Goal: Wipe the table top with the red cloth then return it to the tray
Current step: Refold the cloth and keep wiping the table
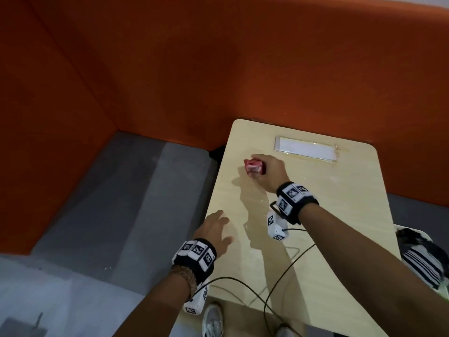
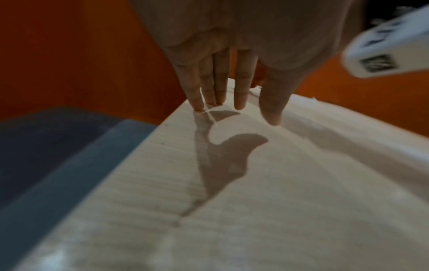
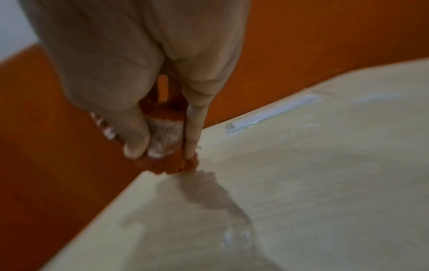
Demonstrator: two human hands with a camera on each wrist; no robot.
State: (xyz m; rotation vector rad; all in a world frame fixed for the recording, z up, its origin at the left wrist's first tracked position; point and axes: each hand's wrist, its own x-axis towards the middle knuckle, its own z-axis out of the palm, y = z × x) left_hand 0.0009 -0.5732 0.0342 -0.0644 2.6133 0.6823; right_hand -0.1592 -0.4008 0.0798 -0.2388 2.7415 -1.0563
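A red cloth [image 1: 254, 167] mottled with white is bunched in the right hand [image 1: 271, 175], over a pale beige wood-grain table top [image 1: 328, 215]. Beyond that hand lies a clear, whitish tray [image 1: 306, 150]. Orange panels [image 1: 170, 69] rise past both hands; a grey seat [image 1: 121, 203] lies outward of the left hand [image 1: 215, 231]. Black wristbands [image 1: 295, 199] carry black-and-white square markers.

Fingers [image 3: 137, 135] pinch the red cloth [image 3: 167, 146] on the table top [image 3: 325, 183].
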